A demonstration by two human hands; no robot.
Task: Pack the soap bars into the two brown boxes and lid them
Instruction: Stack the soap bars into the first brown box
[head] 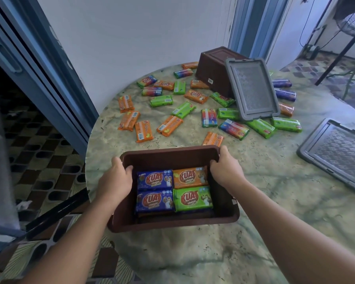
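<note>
Both hands grip the near brown box [172, 220] by its side rims, left hand [115, 179] and right hand [225, 171], likely steadying it for filling; four soap bars [173, 190] lie inside, and loose bars [166, 126] litter the worktop [275, 201] beyond, beside the tipped second box [215, 70] and grey lids [252, 89]

Near box [173, 222] sits at the table's [254, 232] front edge, four soap bars [174, 189] in it two by two, left hand [114, 179] on its left wall, right hand [226, 171] on its right. Loose bars [169, 125] lie scattered behind it. Far box [215, 72] lies tipped at the back, one lid [252, 89] leaning on it, second lid [336, 154] flat at the right.
</note>
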